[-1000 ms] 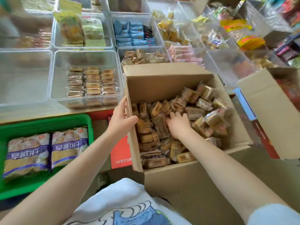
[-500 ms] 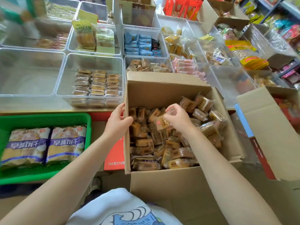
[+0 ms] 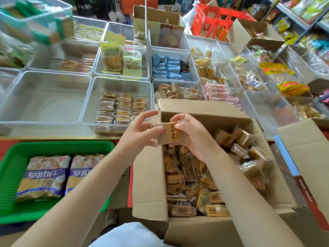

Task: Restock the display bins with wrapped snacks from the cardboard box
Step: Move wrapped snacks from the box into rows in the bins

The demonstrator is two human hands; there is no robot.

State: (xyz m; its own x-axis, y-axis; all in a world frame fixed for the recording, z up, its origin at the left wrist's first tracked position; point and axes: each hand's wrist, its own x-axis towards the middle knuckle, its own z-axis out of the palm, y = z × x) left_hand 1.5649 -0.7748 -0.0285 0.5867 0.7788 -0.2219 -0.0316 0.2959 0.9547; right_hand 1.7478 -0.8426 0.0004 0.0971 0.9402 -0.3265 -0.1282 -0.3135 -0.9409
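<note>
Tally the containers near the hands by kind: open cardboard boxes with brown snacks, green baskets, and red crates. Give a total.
Open cardboard box of brown wrapped snacks, under both hands: 1
Green basket, holding two large purple-banded packs: 1
Red crate at the back: 1
Total: 3

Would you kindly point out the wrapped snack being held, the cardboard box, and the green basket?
wrapped snack (image 3: 169, 133): head view, on its brown printed face between both hands.
cardboard box (image 3: 149, 177): head view, on the bare left flap.
green basket (image 3: 58, 147): head view, on the far mesh wall.
</note>
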